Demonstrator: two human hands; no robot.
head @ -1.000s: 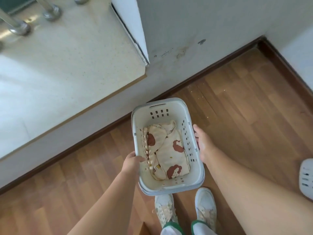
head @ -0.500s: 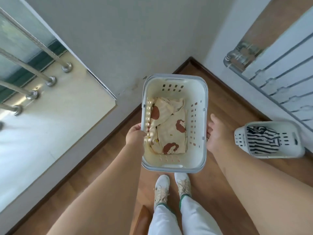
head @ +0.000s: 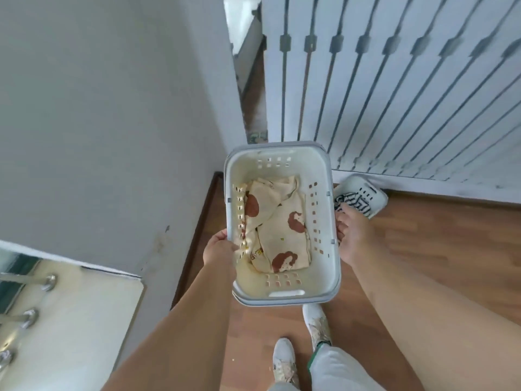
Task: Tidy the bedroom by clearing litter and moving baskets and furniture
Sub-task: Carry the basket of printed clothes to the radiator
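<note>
Fingers [head: 225, 238] of two hands hold one basket [head: 334, 275].

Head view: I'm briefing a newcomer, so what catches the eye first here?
A white laundry basket held mid-frame, left hand and right hand gripping its sides, with a cream brown-print cloth inside. Behind the right hand, a second basket with striped fabric sits on the floor.

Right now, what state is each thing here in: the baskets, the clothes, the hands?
white basket: lifted off the floor, upright, carried between both hands.
patterned cloth: folded, lying inside the white basket.
left hand: grips the basket's left rim, thumb inside.
right hand: holds the basket's right side.
second basket: on the wooden floor by the slatted panel, partly hidden.
striped garment: lying inside the second basket.
</note>
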